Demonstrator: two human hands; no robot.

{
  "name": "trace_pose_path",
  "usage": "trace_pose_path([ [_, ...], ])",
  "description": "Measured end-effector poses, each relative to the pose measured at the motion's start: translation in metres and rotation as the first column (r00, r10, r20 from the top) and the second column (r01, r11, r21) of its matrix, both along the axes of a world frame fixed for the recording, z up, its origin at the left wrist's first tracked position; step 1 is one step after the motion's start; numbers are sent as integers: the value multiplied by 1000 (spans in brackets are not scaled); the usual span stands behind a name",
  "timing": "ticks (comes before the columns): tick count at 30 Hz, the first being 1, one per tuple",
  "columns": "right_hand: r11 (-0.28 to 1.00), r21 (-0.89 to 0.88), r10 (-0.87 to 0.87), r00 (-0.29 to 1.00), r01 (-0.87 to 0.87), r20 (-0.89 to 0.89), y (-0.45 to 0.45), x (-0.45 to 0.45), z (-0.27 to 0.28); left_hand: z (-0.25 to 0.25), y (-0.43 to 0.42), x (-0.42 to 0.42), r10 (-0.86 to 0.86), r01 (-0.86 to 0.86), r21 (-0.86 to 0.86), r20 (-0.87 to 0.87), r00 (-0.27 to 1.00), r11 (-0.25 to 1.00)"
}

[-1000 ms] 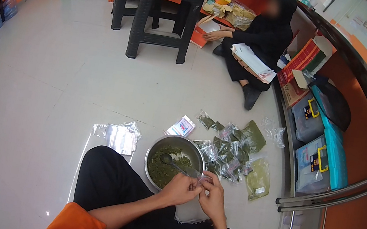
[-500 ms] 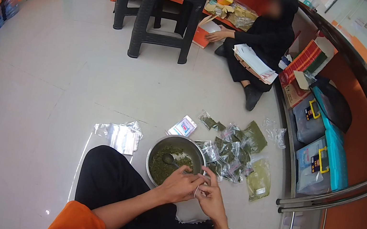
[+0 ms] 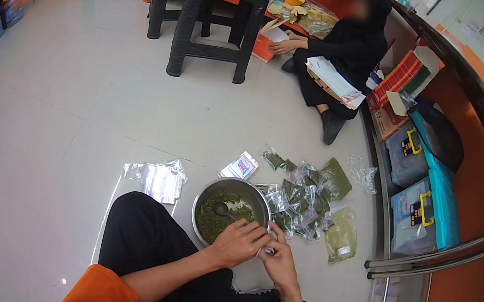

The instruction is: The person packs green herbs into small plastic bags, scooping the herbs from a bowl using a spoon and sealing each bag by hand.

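My left hand (image 3: 240, 239) and my right hand (image 3: 279, 263) meet over the near right edge of a steel bowl (image 3: 257, 200). Their fingers are pinched together on a small clear plastic bag (image 3: 267, 252), mostly hidden by the fingers. Inside the bowl lies a chopped green mixture (image 3: 209, 225), with a spoon (image 3: 221, 209) resting in it. Just right of the bowl is a pile of small clear packets with green filling (image 3: 305, 203). A stack of clear plastic bags (image 3: 162, 184) lies to the bowl's left, and a labelled pack of bags (image 3: 240, 165) behind it.
A larger green-filled bag (image 3: 341, 238) lies at the right, near a metal rail (image 3: 439, 251). Plastic boxes (image 3: 413, 208) line the right side. Farther off, a person in black (image 3: 348, 53) sits on the floor with papers, beside dark stools (image 3: 218, 22).
The fingers of my left hand have curled down and closed in against my right hand. The bowl, packets and spoon stay where they were.
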State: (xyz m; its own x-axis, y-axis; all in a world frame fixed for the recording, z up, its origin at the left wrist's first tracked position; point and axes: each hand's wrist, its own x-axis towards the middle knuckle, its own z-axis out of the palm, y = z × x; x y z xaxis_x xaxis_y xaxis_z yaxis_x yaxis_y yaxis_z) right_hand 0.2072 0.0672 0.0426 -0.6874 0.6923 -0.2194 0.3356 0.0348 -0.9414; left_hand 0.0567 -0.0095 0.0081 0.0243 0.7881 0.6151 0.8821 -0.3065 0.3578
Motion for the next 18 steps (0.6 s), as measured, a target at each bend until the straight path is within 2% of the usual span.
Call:
trace_pose_path([
  [3, 997, -17, -74, 996, 74, -50, -10, -7, 8, 5, 0, -1, -14, 14, -26, 30, 999, 1000],
  [6, 993, 65, 102, 994, -99, -48, 0, 0, 0, 5, -1, 1, -23, 23, 6, 38, 999, 1000],
  [9, 976, 50, 216, 976, -214, -39, 5, 2, -5, -1, -1, 1, -75, 77, -40, 50, 996, 996],
  [12, 988, -63, 140, 990, -139, 1, 2, 4, -8, -3, -1, 2, -106, 108, -44, 42, 993, 993],
  [15, 993, 47, 112, 994, -112, -8, -3, 0, 0, 5, -2, 0, -88, 90, -31, 43, 995, 995],
  [18, 977, 140, 159, 987, -161, 24, 4, 3, -3, 10, -2, 1, -59, 61, -19, 69, 996, 998],
])
